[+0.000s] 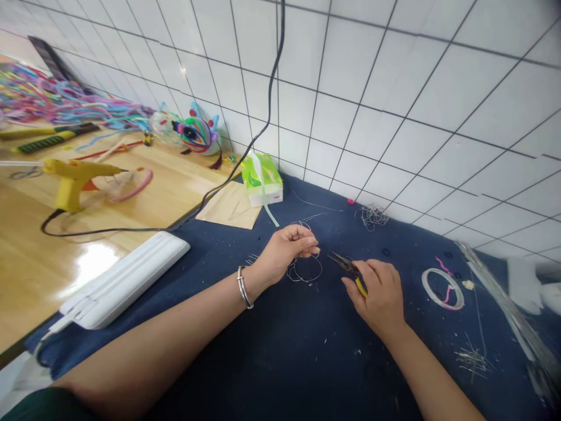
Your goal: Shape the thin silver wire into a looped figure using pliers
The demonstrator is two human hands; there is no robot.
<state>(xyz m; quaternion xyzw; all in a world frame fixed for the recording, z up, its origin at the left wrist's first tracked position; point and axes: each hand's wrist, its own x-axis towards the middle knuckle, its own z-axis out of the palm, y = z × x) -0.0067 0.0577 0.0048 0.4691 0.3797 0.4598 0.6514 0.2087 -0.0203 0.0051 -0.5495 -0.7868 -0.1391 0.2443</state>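
Observation:
Near the middle of the dark blue cloth (272, 345), my left hand (291, 245) pinches a piece of thin wire. Loops of the wire (308, 279) hang just below its fingers. To the right, my right hand (379, 295) is closed round yellow-handled pliers (346, 264). Their jaws point left toward the wire and stand slightly apart, with nothing visible between them. A gap separates the pliers from the wire loops. A silver bangle (244, 287) circles my left wrist.
A tissue pack (269, 193) and a tangle of wire (372, 216) lie by the tiled wall. At right are a tape roll (425, 286) and wire scraps (474, 359). A white power strip (127, 280), yellow glue gun (72, 181) and black cord (269, 88) are leftward.

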